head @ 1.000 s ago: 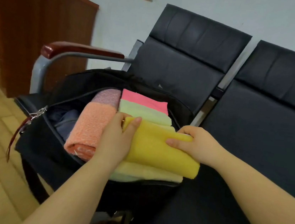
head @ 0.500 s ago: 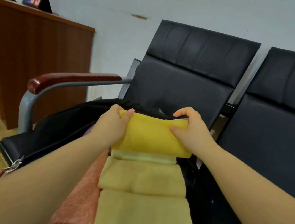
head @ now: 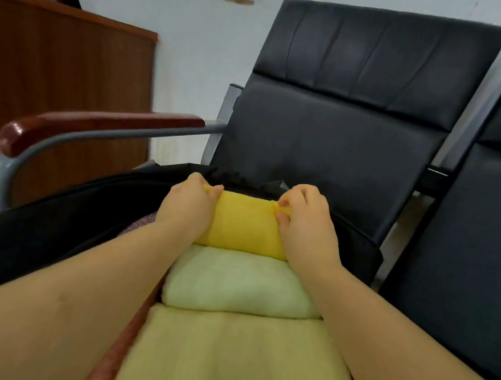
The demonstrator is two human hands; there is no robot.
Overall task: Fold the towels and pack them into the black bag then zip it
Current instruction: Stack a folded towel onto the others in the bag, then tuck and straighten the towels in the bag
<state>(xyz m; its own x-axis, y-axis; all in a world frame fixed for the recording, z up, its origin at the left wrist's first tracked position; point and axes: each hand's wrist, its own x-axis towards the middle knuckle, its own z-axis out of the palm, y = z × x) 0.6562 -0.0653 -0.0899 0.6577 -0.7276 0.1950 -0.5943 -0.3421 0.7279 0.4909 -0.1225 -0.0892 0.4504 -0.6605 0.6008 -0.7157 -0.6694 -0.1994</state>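
At the centre of the frame, the left hand and the right hand each gripped one end of a folded bright yellow terry towel, fingers curled over its far edge. The towel lay at the far end of the open black fabric bag, touching a folded pale green towel just below it in the frame. A larger pale yellow towel filled the lower centre, with an orange-pink towel along its left side. The bag sat on a black padded chair with a dark red wooden armrest at left.
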